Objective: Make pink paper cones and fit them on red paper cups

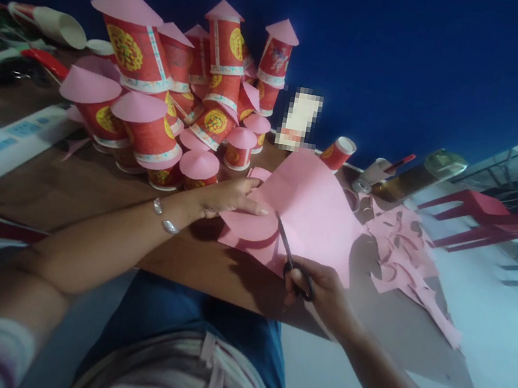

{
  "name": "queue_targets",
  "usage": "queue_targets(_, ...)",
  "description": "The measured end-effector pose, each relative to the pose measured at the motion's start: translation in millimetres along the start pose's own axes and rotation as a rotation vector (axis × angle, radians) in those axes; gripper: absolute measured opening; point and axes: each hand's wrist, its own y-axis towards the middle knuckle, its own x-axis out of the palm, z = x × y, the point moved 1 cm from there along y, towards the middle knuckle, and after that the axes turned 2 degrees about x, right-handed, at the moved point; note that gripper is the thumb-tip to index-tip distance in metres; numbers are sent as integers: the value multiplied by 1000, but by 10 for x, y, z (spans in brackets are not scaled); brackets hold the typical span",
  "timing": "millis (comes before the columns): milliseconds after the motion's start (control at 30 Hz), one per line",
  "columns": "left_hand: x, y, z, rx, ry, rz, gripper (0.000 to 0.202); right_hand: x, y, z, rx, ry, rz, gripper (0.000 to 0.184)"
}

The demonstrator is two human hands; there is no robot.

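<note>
My left hand [233,199] grips the left part of a large sheet of pink paper [319,207], thumb on top and fingers out of sight beneath it. Black-handled scissors [287,242] sit in my right hand [310,285], with their blades at the paper close to my left thumb. A rounded piece of the sheet [252,219] bulges on the left of the blades, along a curved cut edge. The paper is raised above the brown table at my lap.
Red paper cups with pink cone tops [144,125] stand stacked at the back left. A white power strip [4,141] lies on the left. Pink paper scraps [402,254] cover the table's right side. Behind them are a lone red cup [338,153] and a bottle [421,175].
</note>
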Motion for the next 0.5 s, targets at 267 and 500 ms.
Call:
queue_targets(267,-9,27,-11,80,-21,28,73,18,11,39,17,43,60,47)
queue_targets(500,-17,19,-7,83,-2,5,76,56,22,44,28,74,75,50)
